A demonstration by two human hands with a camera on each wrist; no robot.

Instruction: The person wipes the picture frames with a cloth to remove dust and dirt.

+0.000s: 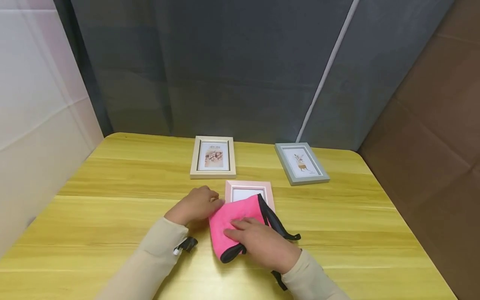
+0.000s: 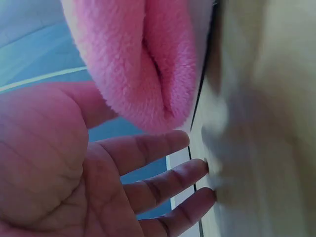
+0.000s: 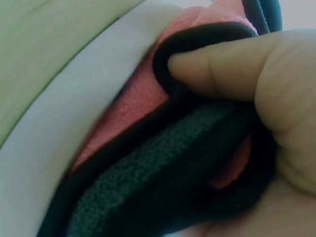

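A folded pink cloth (image 1: 236, 221) with black edging lies over the lower part of a pink picture frame (image 1: 229, 189). My right hand (image 1: 262, 241) holds the cloth against the frame. In the right wrist view, its thumb (image 3: 217, 69) presses into the black-edged fold (image 3: 163, 54), and a dark green layer shows inside. My left hand (image 1: 198, 204) is at the frame's left side, beside the cloth. The left wrist view shows its fingers (image 2: 153, 192) fairly straight, tips at the frame's edge and the tabletop, with the fluffy pink cloth (image 2: 133, 64) close above them.
A cream frame (image 1: 194, 158) with a flower picture lies at the back of the wooden table (image 1: 112, 196). To the right lies a grey-green frame (image 1: 286, 166) with a rabbit picture. Dark fabric (image 1: 232, 75) hangs behind; a brown panel (image 1: 431, 137) borders the right side.
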